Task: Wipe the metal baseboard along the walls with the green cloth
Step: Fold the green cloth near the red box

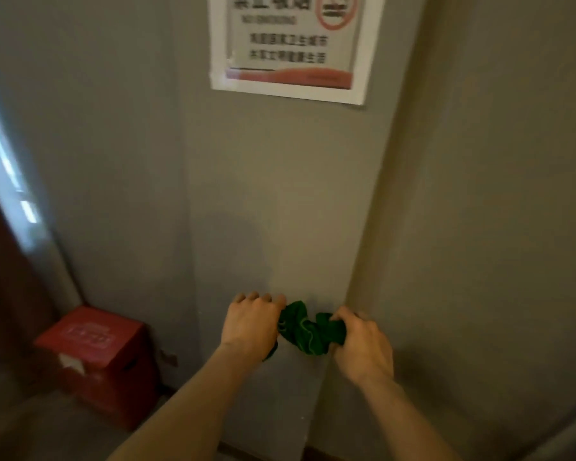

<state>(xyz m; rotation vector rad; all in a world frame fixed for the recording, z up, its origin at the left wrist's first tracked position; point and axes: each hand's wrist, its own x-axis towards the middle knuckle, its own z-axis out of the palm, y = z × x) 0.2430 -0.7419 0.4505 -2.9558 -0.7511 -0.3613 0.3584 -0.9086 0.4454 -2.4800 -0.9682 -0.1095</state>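
Note:
A crumpled green cloth [308, 332] hangs bunched between both my hands in front of a grey wall pillar. My left hand [251, 322] grips its left end, fingers curled shut. Its right end is clenched in my right hand [363, 344]. Both forearms reach up from the bottom of the view. A dark strip at the foot of the pillar [233, 449] may be the baseboard; it is too dim to tell if it is metal.
A red cardboard box [97, 357] stands on the floor in the left corner, beside a wall socket [168, 357]. A no-smoking notice [293, 44] hangs high on the pillar. A bright window strip and a dark curtain [0, 277] lie at far left.

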